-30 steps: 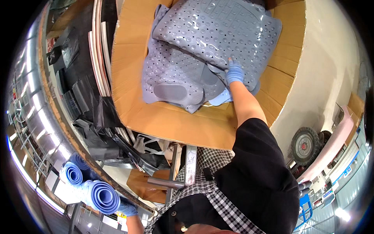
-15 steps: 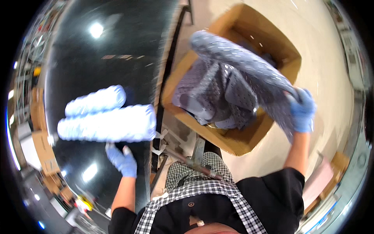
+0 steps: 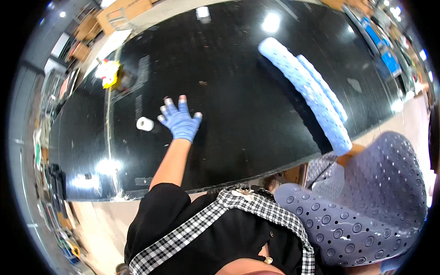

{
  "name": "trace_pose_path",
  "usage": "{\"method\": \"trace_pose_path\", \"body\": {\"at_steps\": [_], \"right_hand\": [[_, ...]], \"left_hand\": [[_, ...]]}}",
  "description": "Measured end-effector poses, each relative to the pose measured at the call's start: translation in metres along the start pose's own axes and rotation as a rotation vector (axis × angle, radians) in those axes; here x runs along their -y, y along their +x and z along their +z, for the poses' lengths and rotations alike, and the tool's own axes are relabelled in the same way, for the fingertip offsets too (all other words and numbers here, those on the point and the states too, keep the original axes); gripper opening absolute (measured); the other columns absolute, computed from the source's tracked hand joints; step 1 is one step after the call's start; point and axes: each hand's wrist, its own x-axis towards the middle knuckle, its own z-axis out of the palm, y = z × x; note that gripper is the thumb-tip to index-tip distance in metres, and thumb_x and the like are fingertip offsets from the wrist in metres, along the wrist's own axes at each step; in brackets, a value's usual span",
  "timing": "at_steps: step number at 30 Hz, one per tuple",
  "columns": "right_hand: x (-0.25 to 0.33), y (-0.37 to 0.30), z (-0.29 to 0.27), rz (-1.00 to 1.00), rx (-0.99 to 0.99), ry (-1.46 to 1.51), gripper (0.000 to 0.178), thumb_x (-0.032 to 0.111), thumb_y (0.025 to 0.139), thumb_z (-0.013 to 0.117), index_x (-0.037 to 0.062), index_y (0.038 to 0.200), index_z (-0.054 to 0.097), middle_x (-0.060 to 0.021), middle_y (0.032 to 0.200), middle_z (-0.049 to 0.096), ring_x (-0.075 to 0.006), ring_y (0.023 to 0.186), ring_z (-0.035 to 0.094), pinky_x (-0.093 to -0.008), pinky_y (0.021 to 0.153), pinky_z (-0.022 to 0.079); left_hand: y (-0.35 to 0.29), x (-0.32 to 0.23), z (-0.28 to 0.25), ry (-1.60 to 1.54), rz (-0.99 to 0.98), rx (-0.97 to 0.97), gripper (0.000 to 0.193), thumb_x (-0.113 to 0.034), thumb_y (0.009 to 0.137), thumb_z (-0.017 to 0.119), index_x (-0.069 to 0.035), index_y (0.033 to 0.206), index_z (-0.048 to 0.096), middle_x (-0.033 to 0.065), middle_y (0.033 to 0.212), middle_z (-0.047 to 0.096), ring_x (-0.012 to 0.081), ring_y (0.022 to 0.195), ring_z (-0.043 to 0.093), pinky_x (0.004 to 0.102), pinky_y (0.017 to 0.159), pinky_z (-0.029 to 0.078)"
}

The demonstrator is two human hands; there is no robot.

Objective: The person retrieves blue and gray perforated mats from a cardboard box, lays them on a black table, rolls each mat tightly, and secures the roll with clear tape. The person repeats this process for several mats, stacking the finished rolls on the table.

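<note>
My left hand [image 3: 181,121], in a blue glove with bare or pale fingertips, is spread over the black tabletop and holds nothing. A small white roll [image 3: 145,123] lies just left of it. At the lower right hangs a grey bath mat [image 3: 348,224] with holes and round suction cups, bent into a wide curve. My right hand [image 3: 393,263] shows only as a bit of blue glove at the mat's lower edge; its fingers are hidden behind the mat. Two light blue rolled mats, a longer roll [image 3: 305,91] and a shorter roll [image 3: 323,87], lie side by side at the table's right.
The large black table [image 3: 220,151] fills the middle. A yellow, red and white package [image 3: 110,73] stands at its far left, and another small white roll [image 3: 203,13] at its far edge. Part of a cardboard box [image 3: 350,155] with more grey mats shows beside the table.
My view has turned left toward the table. The grey mat has come out of the box and up to my right side. My left hand has moved away from the blue rolls.
</note>
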Motion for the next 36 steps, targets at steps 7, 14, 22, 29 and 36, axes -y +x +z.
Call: {"method": "trace_pose_path", "body": {"at_steps": [7,14,22,29,36], "right_hand": [[0.201,-0.030,0.160,-0.304,0.288,0.360,0.037,0.010,0.094,0.062,-0.0048,0.128,0.057,-0.0146,0.116,0.064,-0.0258,0.107,0.061,-0.0378,0.098,0.046],[0.320,-0.146,0.228,-0.410,0.555,0.558,0.040,0.007,0.092,0.065,-0.0045,0.128,0.054,-0.0143,0.111,0.065,-0.0273,0.104,0.062,-0.0403,0.097,0.047],[0.292,-0.259,0.268,0.548,1.832,0.455,0.040,0.020,0.090,0.070,-0.0037,0.120,0.059,-0.0134,0.093,0.070,-0.0301,0.088,0.068,-0.0413,0.089,0.052],[0.252,-0.181,0.359,-0.181,1.590,0.356,0.035,0.033,0.085,0.076,0.0026,0.101,0.074,-0.0122,0.080,0.072,-0.0179,0.078,0.068,-0.0319,0.076,0.054],[0.057,-0.097,0.495,0.100,1.092,-0.027,0.072,0.054,0.084,0.072,0.0033,0.133,0.057,-0.0151,0.128,0.062,-0.0267,0.115,0.057,-0.0334,0.104,0.041]], "left_hand": [[0.060,0.258,0.075,-0.295,-0.204,0.043,0.058,-0.027,0.076,0.082,-0.024,0.127,0.056,0.0175,0.119,0.057,0.0360,0.105,0.063,0.0434,0.089,0.054],[0.069,0.377,0.085,-0.167,-0.271,-0.017,0.061,-0.029,0.078,0.077,-0.032,0.135,0.055,0.0209,0.134,0.051,0.0426,0.119,0.053,0.0496,0.097,0.049],[0.036,0.290,0.022,-2.368,-0.449,0.728,0.090,-0.076,0.090,0.040,-0.002,0.141,0.042,0.0267,0.139,0.050,0.0418,0.121,0.055,0.0537,0.099,0.050],[-0.017,0.265,0.119,-1.871,-0.320,0.718,0.067,-0.058,0.095,0.054,-0.005,0.135,0.052,0.0115,0.132,0.059,0.0257,0.119,0.056,0.0433,0.096,0.050],[-0.015,0.227,0.049,-1.927,-0.451,0.684,0.089,-0.075,0.093,0.036,-0.003,0.144,0.046,0.0156,0.137,0.057,0.0287,0.120,0.058,0.0410,0.100,0.050]]}}
